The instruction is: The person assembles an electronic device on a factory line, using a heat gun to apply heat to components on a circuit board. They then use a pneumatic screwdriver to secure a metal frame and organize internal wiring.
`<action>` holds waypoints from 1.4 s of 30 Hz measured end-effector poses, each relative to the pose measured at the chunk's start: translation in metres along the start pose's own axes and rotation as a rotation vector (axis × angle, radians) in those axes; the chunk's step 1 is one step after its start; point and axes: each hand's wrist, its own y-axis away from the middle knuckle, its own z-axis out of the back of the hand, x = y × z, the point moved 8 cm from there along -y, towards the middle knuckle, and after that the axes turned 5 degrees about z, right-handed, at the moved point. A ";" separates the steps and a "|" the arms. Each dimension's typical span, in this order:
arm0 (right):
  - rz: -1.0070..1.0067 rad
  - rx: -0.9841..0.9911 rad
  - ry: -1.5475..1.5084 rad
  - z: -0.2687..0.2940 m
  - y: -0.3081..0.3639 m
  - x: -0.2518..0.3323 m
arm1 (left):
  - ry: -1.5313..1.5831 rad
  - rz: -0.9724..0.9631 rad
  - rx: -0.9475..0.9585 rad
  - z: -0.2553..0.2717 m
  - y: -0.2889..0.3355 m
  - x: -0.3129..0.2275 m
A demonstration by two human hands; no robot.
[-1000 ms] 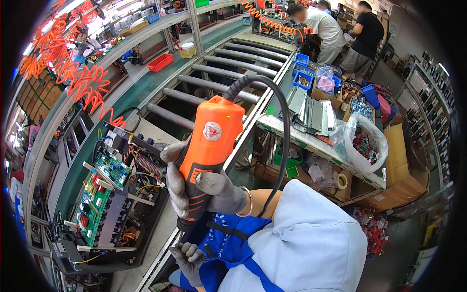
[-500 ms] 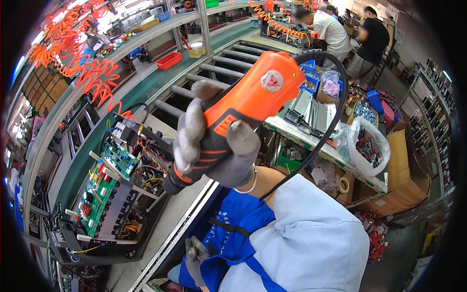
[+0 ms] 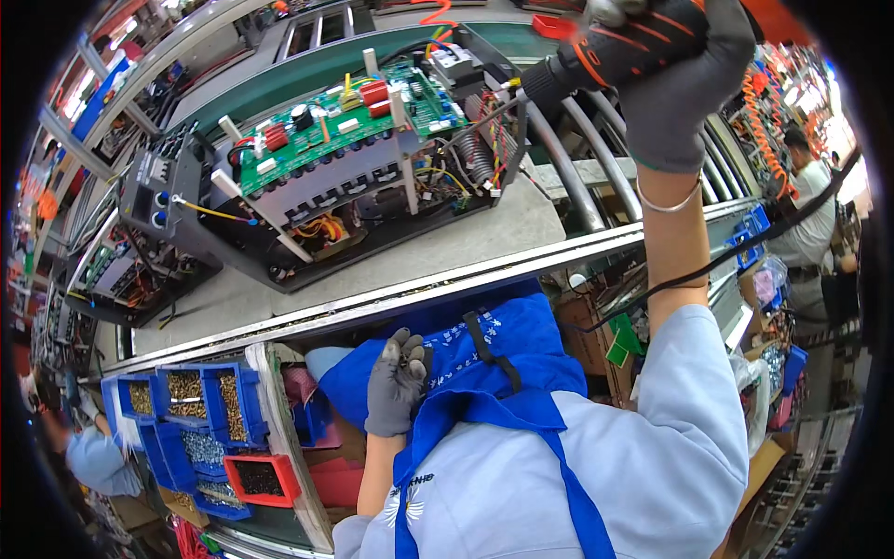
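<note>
My right hand (image 3: 684, 98), in a grey glove, is wrapped around a corded electric screwdriver (image 3: 647, 42) with a black grip and orange markings. The tool points left, its thin bit near the right end of an open electronics chassis (image 3: 349, 247). Contact between bit and chassis cannot be made out. A green circuit board (image 3: 321, 140) with red and white parts sits upper on the chassis, with bundled wires at its right end. My left hand (image 3: 396, 387), also gloved, is raised by the blue apron (image 3: 526, 345) with its fingers curled in; what they hold, if anything, is hidden.
Blue bins (image 3: 186, 391) of screws and a red tray (image 3: 263, 480) of dark screws stand at lower left. A second chassis (image 3: 130, 265) is left of the first. Metal rollers (image 3: 568, 172) lie right of it. The black cord (image 3: 708, 270) crosses my right forearm.
The view has turned, so the chassis now lies ahead, upper centre, and the bins show. The screwdriver, still in my right hand, now appears at upper right with its bit near the chassis.
</note>
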 end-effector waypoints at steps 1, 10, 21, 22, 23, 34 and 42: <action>-0.041 0.012 -0.003 -0.003 -0.004 -0.007 | -0.003 0.008 -0.003 -0.004 0.000 0.001; -0.136 0.014 0.214 -0.005 -0.034 -0.059 | 0.016 -0.022 -0.013 0.008 0.004 -0.007; -0.175 0.108 0.283 -0.019 -0.048 -0.084 | 0.075 0.038 0.039 0.018 -0.001 -0.006; -0.171 0.111 0.273 -0.019 -0.049 -0.085 | -0.002 0.027 -0.030 0.007 0.000 -0.009; -0.185 0.111 0.283 -0.022 -0.047 -0.088 | -0.075 0.002 -0.101 0.000 0.001 -0.013; -0.271 0.152 0.330 -0.014 -0.065 -0.105 | -1.339 -0.861 0.234 -0.390 -0.101 -0.196; -0.362 0.196 0.177 -0.007 -0.066 -0.131 | -2.197 -0.753 0.090 -0.393 -0.342 -0.256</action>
